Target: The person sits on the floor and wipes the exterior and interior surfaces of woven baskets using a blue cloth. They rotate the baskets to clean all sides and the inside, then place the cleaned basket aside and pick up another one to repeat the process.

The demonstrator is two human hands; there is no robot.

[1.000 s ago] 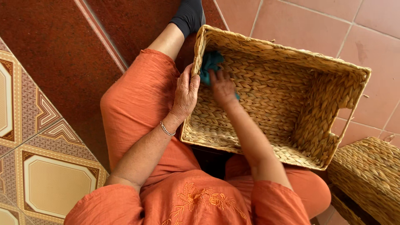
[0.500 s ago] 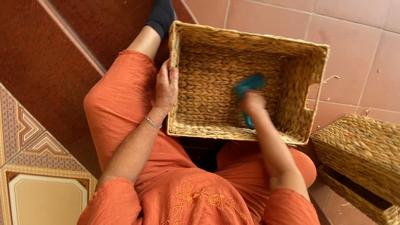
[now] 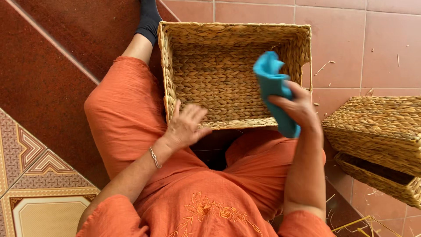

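A rectangular woven basket (image 3: pixel 206 28) rests on my lap between my knees, its open side facing me. My right hand (image 3: pixel 297 106) is lifted above the basket's right near corner and grips a blue cloth (image 3: pixel 272 83) that hangs down over its fingers. My left hand (image 3: pixel 186 125) hovers with fingers spread at the basket's near rim, holding nothing; whether it touches the rim I cannot tell. A thin bracelet (image 3: pixel 154 157) circles the left wrist.
Two more woven baskets (image 3: pixel 377 127) are stacked on the tiled floor at the right. Loose straw bits (image 3: pixel 324 66) lie on the pink tiles. A dark red step and patterned tiles (image 3: pixel 30 175) are on the left.
My right hand has pulled the blue cloth up out of the basket's inside. My left hand has let go of the basket's left rim and shifted to the near edge.
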